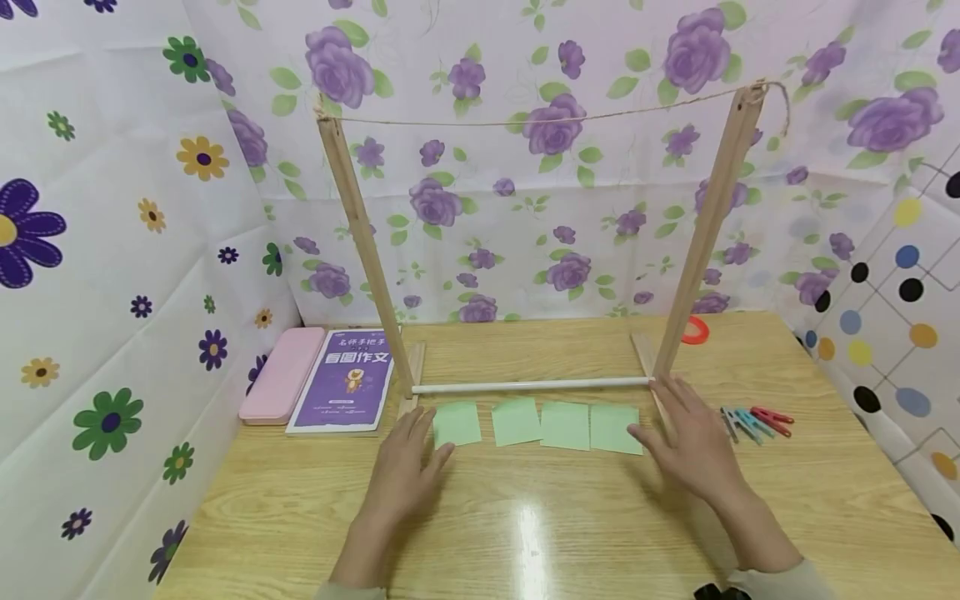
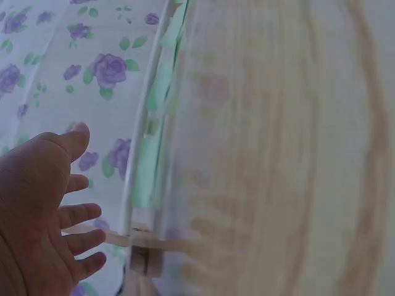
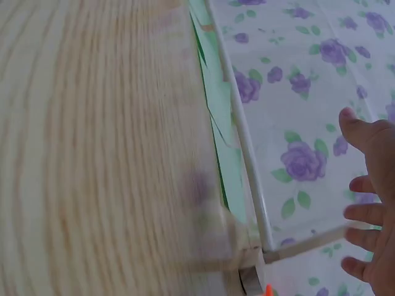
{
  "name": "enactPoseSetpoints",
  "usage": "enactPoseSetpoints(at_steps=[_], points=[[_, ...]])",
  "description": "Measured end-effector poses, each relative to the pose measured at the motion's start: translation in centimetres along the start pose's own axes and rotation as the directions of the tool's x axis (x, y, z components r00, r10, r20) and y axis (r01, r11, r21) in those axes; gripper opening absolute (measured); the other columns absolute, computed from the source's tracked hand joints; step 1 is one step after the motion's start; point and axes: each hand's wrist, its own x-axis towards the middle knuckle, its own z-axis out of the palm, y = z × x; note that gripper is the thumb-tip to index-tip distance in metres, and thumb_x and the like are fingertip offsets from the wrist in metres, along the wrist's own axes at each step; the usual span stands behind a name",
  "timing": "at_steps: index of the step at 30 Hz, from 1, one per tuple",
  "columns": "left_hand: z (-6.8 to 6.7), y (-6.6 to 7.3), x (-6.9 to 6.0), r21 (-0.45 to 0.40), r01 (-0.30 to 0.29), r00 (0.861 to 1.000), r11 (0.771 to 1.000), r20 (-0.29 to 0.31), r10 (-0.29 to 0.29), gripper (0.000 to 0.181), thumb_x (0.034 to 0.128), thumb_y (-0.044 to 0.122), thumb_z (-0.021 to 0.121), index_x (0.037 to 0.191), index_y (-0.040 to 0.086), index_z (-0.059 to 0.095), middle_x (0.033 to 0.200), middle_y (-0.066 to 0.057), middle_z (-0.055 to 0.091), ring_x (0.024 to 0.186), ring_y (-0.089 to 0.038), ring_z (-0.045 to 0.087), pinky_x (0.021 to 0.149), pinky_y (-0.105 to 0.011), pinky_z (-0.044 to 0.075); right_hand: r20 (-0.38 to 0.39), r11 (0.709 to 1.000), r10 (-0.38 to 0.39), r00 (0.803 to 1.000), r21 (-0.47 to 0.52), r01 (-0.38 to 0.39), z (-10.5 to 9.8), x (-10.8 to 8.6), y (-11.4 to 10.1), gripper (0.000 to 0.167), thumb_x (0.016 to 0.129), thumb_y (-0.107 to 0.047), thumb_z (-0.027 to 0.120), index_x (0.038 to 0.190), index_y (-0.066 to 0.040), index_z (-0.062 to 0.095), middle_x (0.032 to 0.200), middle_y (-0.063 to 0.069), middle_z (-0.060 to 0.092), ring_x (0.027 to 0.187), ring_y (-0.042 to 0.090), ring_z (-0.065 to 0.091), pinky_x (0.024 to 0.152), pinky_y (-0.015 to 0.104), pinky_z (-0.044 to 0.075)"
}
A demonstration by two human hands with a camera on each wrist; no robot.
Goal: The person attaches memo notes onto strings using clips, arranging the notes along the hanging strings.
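Now, over my feed, nearest of all were the left hand point(image 1: 401, 462) and the right hand point(image 1: 693, 442), both with fingers loosely spread, gripping nothing! I saw the left beside the leftmost of four green notes point(image 1: 565, 426), the right by the foot of the wooden frame point(image 1: 370, 258), thumb at the rightmost note; contact, I couldn't tell. Those notes, pale mint, squarish and plain-faced, lay in a row on the table point(image 1: 465, 525), a gap after the first. Just behind, a white rod point(image 1: 525, 385) ran between the uprights. Off right, I spotted grey, blue and red clothespins point(image 1: 753, 422); off left, a pink case point(image 1: 283, 375) and a purple book point(image 1: 347, 382), where I read 名师手把手 above a big white 看图作文, other print too small! Up top, twine point(image 1: 480, 124) spanned the frame; farther back, a red ring point(image 1: 703, 331), then rose-patterned cloth point(image 1: 517, 242).
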Motion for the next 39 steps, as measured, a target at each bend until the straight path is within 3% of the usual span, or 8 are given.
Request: enactPoseSetpoints(at_steps=[2,5,12,20,31,39], points=[[0.4,-0.3,0.2,-0.078,0.020,1.000,0.997,0.002,-0.020,0.061,0.0998,0.033,0.066,0.148,0.001,0.048,0.151,-0.024,0.045,0.140,-0.044,0.040,0.118,-0.061,0.033,-0.024,0.999,0.019,1.000,0.047,-0.018,-0.2,-0.1,0.6,0.067,0.091,-0.038,0.077,0.145,-0.005,0.053,0.144,0.025,0.052,0.131,0.050,0.046,0.098,0.076,0.039],[1.0,-0.9,0.7,-0.124,0.036,0.999,0.992,-0.001,-0.037,0.056,0.1006,0.030,0.066,0.146,0.000,0.050,0.148,-0.022,0.049,0.137,-0.042,0.045,0.117,-0.057,0.036,-0.039,0.995,0.047,0.998,0.087,-0.044,-0.6,-0.4,1.8,0.059,0.093,-0.033,0.076,0.140,-0.003,0.056,0.136,0.026,0.057,0.121,0.051,0.052,0.093,0.072,0.045],[1.6,-1.3,2.1,-0.149,0.017,0.999,0.989,-0.032,-0.022,0.049,0.0990,0.023,0.068,0.139,-0.002,0.055,0.139,-0.020,0.056,0.130,-0.041,0.051,0.114,-0.056,0.041,-0.068,0.992,0.087,0.994,0.097,-0.080,-1.4,-0.9,4.5,0.052,0.094,-0.028,0.075,0.134,0.002,0.060,0.131,0.029,0.060,0.114,0.051,0.057,0.083,0.068,0.052],[1.9,-1.2,3.1,-0.158,0.042,0.999,0.986,-0.023,-0.046,0.048,0.0954,0.019,0.073,0.136,-0.003,0.058,0.140,-0.021,0.056,0.131,-0.043,0.050,0.115,-0.056,0.039,-0.101,0.994,0.089,0.991,0.076,-0.082,-1.9,-1.4,6.4,0.047,0.089,-0.023,0.080,0.125,0.004,0.065,0.117,0.028,0.066,0.100,0.048,0.064,0.075,0.065,0.055],[2.1,-1.1,3.8,-0.191,0.081,0.996,0.978,0.051,-0.073,0.067,0.0866,0.014,0.082,0.145,0.002,0.051,0.152,-0.021,0.044,0.140,-0.042,0.042,0.118,-0.058,0.035,0.000,0.987,0.159,0.987,0.002,-0.159,-1.8,-2.2,8.3,0.045,0.086,-0.021,0.084,0.118,0.006,0.067,0.098,0.021,0.070,0.086,0.036,0.066,0.071,0.056,0.057],[2.2,-1.1,3.8,-0.134,0.072,0.992,0.988,0.115,-0.057,0.077,0.0844,0.013,0.084,0.150,0.004,0.044,0.149,-0.020,0.048,0.136,-0.041,0.047,0.116,-0.056,0.038,0.127,0.978,0.206,0.970,-0.017,-0.206,-1.7,-2.5,9.5,0.035,0.083,-0.022,0.086,0.107,0.000,0.075,0.090,0.007,0.072,0.080,0.025,0.066,0.068,0.048,0.058]])
